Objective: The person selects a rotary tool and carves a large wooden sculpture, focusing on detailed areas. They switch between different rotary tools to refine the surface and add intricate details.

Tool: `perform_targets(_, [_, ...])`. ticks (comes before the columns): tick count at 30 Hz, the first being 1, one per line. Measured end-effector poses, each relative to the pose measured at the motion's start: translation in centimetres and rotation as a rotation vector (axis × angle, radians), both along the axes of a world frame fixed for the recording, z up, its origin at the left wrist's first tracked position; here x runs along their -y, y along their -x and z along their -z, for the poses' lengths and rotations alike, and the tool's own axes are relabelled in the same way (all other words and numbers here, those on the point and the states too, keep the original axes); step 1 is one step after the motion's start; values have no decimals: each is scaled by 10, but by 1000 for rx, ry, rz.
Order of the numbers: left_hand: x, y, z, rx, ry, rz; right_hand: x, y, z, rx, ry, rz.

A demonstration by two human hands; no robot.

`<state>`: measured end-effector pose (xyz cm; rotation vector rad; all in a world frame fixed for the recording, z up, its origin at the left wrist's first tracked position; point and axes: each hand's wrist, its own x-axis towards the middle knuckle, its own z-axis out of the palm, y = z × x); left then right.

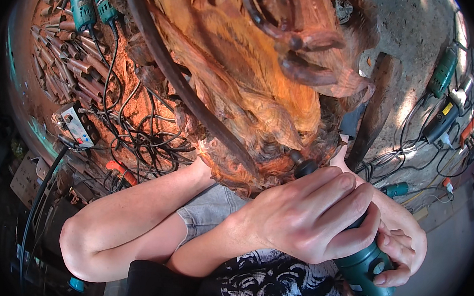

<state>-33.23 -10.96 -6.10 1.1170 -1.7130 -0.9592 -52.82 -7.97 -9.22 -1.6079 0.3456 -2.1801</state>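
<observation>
A green and black die grinder (365, 269) lies slantwise in front of my body, its black nose and bit (301, 162) pointing up and left. My left hand (312, 215) reaches across and is closed round its front part. My right hand (395, 258) is closed round the rear of the green body, with some fingers hidden behind it. The bit is at the lower edge of a large carved wood piece (243, 65), reddish-orange with wavy grain and curling, branch-like forms. Whether the bit touches the wood, I cannot tell. The carving stands between my bent legs.
At the left lie many cutting bits (68, 59), two green grinders (82, 5), tangled black cables (149, 133) and a control box (76, 125) on sawdust. Another green grinder (443, 71), a black power tool (443, 119) and cords lie right. A wooden beam (376, 109) stands beside the carving.
</observation>
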Motion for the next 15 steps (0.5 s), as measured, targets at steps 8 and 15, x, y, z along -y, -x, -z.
perform_targets(8, [0,-2,4,23,25,-44,23,-17,-7,-104,-192,-238])
perform_targets(15, [3,-4,6,29,14,-86,19,4,-4,-135,-291,-483])
